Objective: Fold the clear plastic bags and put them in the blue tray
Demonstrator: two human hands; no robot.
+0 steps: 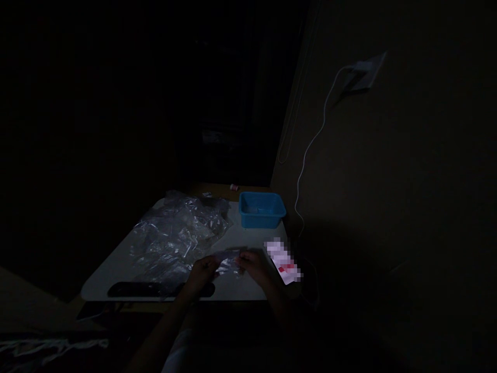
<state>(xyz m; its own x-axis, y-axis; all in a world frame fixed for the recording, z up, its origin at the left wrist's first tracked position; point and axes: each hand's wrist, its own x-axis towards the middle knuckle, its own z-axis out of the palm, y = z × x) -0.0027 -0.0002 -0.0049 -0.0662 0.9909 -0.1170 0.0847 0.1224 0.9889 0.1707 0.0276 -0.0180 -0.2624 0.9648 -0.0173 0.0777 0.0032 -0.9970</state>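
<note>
In a dim room, the left hand (204, 270) and the right hand (250, 262) gripped opposite sides of a small clear plastic bag (228, 264), each pinching it between thumb and fingers. The bag was held over the near part of a white tabletop (250, 290); whether it contained anything could not be told. A crumpled heap of clear plastic (182, 228) covered much of the surface to the left, partly overlying a dark slot (128, 289) along the near edge. A blue plastic basin (261, 221) stood at the far right corner, and a lit smartphone (282, 260) lay just beside the right hand.
</note>
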